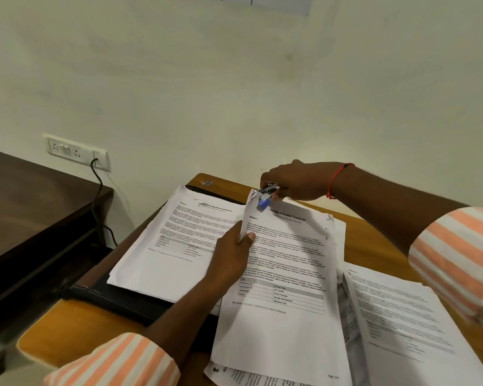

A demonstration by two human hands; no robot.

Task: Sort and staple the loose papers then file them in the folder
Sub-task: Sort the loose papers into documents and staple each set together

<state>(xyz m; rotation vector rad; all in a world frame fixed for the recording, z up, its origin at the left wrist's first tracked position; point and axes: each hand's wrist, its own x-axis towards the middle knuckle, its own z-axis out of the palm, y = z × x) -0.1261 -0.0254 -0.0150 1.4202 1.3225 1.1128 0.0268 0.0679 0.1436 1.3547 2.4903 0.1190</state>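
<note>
My left hand (233, 253) pinches the left edge of a paper set headed "Sample Education Transcript" (285, 274), lifting it off the desk. My right hand (293, 181) grips a small blue and silver stapler (266, 196) clamped over that set's top left corner. A black folder (117, 298) lies open on the left of the desk with a stack of printed sheets (176, 240) on it.
More loose printed pages (396, 319) lie at the right and under the held set. The wooden desk (76, 327) stands against a pale wall. A dark wooden table (31, 207) is at the left, with a wall socket (77, 152) and black cable behind.
</note>
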